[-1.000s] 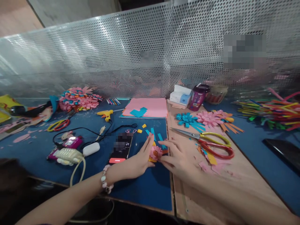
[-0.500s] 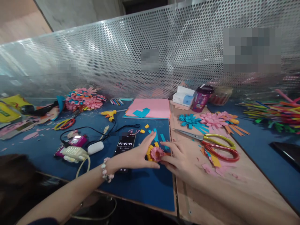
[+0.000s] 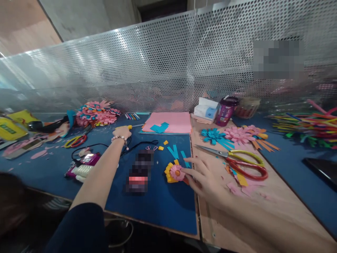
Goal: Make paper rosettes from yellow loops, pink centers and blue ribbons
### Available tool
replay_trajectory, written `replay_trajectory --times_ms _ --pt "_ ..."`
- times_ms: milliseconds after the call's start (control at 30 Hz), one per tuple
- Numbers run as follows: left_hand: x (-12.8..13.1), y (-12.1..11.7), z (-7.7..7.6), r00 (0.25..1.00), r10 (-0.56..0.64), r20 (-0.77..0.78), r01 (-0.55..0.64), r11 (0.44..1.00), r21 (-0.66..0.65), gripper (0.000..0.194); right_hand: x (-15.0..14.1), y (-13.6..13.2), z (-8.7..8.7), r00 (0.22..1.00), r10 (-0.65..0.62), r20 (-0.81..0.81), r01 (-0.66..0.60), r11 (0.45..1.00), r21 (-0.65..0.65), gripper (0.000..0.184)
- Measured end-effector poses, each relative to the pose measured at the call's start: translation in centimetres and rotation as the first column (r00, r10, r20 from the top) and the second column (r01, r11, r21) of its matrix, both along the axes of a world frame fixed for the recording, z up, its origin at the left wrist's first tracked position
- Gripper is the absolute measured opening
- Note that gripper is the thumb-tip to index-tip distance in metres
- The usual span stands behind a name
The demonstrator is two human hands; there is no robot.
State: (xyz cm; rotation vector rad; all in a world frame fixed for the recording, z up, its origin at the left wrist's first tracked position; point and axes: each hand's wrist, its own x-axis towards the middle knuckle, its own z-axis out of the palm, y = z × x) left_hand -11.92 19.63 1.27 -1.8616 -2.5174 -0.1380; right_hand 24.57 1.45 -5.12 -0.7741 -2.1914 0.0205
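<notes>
My right hand [image 3: 204,177] lies on the table edge with fingers spread, its fingertips touching a small pink and yellow paper flower [image 3: 175,173] on the blue mat [image 3: 158,203]. My left hand [image 3: 122,132] is stretched far forward and closed over the yellow glue gun [image 3: 129,127], of which only the tip shows. A phone [image 3: 139,171] lies between my two arms. Blue paper strips [image 3: 179,153] lie just behind the flower.
Large scissors [image 3: 237,161] with red and yellow handles lie right of my right hand, by blue and pink paper flowers [image 3: 229,135]. Pink paper sheets [image 3: 170,122], a tissue box [image 3: 207,109], a purple cup [image 3: 225,110], coloured strips [image 3: 308,128], smaller scissors [image 3: 75,140] and a perforated metal screen [image 3: 168,66].
My left hand left the paper flower and reached forward to the glue gun at the back. My right hand stayed on the flower.
</notes>
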Motion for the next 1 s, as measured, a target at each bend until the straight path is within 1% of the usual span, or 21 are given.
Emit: replay_trajectory --times_ms 67,133,233,300,333,400,433,467,500,533,567,600,667,700,733,800,867,900,967,1000 --pt "-0.4 0.2 -0.1 0.996 0.084 0.01 -0.084 0.996 0.029 0.038 0.2 -0.1 0.2 1.0 -0.016 -0.008 0.016 1.0 0.012 0.027" --pt "-1.0 0.4 0.4 0.99 0.14 0.022 -0.141 0.987 0.077 0.043 0.5 -0.1 0.7 0.999 -0.037 -0.026 0.037 0.999 0.027 0.028" --pt "-1.6 0.4 2.2 0.99 0.134 0.036 -0.139 0.974 0.181 0.048 0.5 0.2 2.2 0.996 -0.042 -0.079 0.045 0.998 0.04 0.03" --pt "-1.2 -0.3 3.9 0.994 0.107 0.037 -0.113 0.952 0.284 0.048 -0.1 0.8 3.7 0.992 -0.006 -0.123 0.005 1.0 -0.009 0.029" --pt "-0.6 -1.0 4.7 0.996 0.085 0.035 -0.092 0.932 0.352 0.049 -0.7 1.3 4.6 0.989 0.019 -0.15 -0.028 0.998 -0.058 0.028" --pt "1.4 -3.0 6.1 0.999 -0.023 0.046 -0.008 0.806 0.592 0.044 -2.3 2.5 6.5 0.973 0.046 -0.227 -0.088 0.98 -0.177 0.026" --pt "2.7 -4.3 6.6 0.995 -0.097 0.037 0.048 0.739 0.672 0.04 -3.3 3.2 7.4 0.958 0.05 -0.282 -0.123 0.961 -0.248 0.027" --pt "4.2 -5.6 6.9 0.986 -0.165 0.025 0.095 0.677 0.73 0.036 -4.5 3.9 8.4 0.935 0.051 -0.35 -0.174 0.929 -0.328 0.03" --pt "5.7 -6.9 7.1 0.978 -0.207 0.011 0.12 0.61 0.783 0.033 -5.8 4.6 9.2 0.905 0.059 -0.422 -0.246 0.881 -0.405 0.032" --pt "7.1 -8.2 7.2 0.968 -0.25 -0.013 0.154 0.554 0.818 0.03 -7.2 5.3 10.1 0.87 0.08 -0.487 -0.334 0.822 -0.462 0.033" --pt "8.4 -9.2 7.1 0.954 -0.297 -0.039 0.195 0.516 0.834 0.027 -8.7 6.0 10.8 0.822 0.099 -0.561 -0.423 0.766 -0.484 0.034" --pt "9.5 -10.1 6.9 0.942 -0.332 -0.055 0.222 0.489 0.843 0.025 -10.2 6.7 11.4 0.771 0.115 -0.627 -0.509 0.704 -0.495 0.034" --pt "10.9 -11.3 6.5 0.917 -0.392 -0.073 0.271 0.478 0.835 0.019 -13.1 7.8 12.4 0.663 0.158 -0.732 -0.658 0.587 -0.471 0.034" --pt "11.1 -11.6 6.4 0.908 -0.412 -0.071 0.281 0.477 0.833 0.017 -14.4 8.4 12.7 0.614 0.151 -0.775 -0.706 0.543 -0.454 0.035" --pt "10.9 -11.9 6.3 0.894 -0.444 -0.06 0.294 0.481 0.826 0.015 -15.5 8.9 13.0 0.561 0.118 -0.819 -0.736 0.523 -0.429 0.035" --pt "9.7 -12.4 6.3 0.843 -0.538 -0.004 0.324 0.503 0.802 0.017 -17.0 10.0 13.6 0.465 0.042 -0.884 -0.762 0.528 -0.376 0.031" --pt "7.6 -13.0 6.2 0.777 -0.623 0.088 0.372 0.568 0.734 0.03 -17.5 11.1 14.3 0.402 0.006 -0.916 -0.77 0.544 -0.334 0.024" --pt "6.4 -13.3 6.0 0.764 -0.631 0.134 0.398 0.625 0.671 0.037 -17.5 11.7 14.7 0.383 0.01 -0.924 -0.776 0.546 -0.315 0.021" --pt "4.0 -13.7 5.3 0.793 -0.59 0.153 0.463 0.746 0.478 0.04 -17.0 12.6 15.8 0.362 0.041 -0.931 -0.791 0.542 -0.284 0.019" --pt "2.9 -13.8 4.7 0.803 -0.581 0.132 0.503 0.78 0.371 0.039 -16.6 13.0 16.3 0.357 0.058 -0.932 -0.796 0.541 -0.271 0.02"
